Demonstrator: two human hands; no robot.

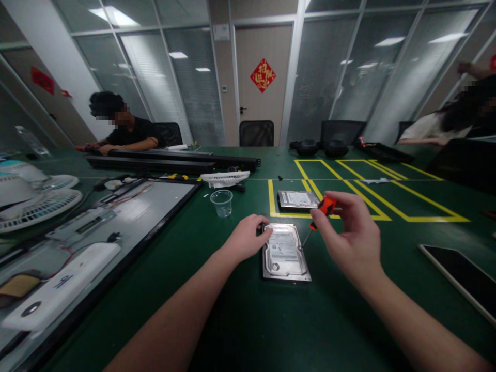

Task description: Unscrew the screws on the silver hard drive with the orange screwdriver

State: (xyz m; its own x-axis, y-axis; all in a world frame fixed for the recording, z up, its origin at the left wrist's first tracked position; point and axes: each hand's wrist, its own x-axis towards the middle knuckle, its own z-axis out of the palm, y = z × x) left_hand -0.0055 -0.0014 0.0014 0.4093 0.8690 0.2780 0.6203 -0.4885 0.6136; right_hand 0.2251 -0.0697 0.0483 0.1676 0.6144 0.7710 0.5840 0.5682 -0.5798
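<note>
A silver hard drive [285, 253] lies flat on the green table in front of me, label side up. My left hand [250, 235] grips its upper left edge, thumb on the top face and fingers at the side. In my right hand [351, 232] is a screwdriver [328, 205] with an orange and black handle, pinched between thumb and fingers. The thin shaft slants down to the drive's right edge, where the tip appears to touch. Just beyond, a second hard drive [297, 199] rests inside a yellow-taped rectangle.
A clear plastic cup [222, 202] stands left of the drives. An opened flat panel [127, 217] with a white casing [64, 284] covers the left side, near white fan parts [39, 206]. A dark tablet-like device [461, 274] lies right. Two people sit across the table.
</note>
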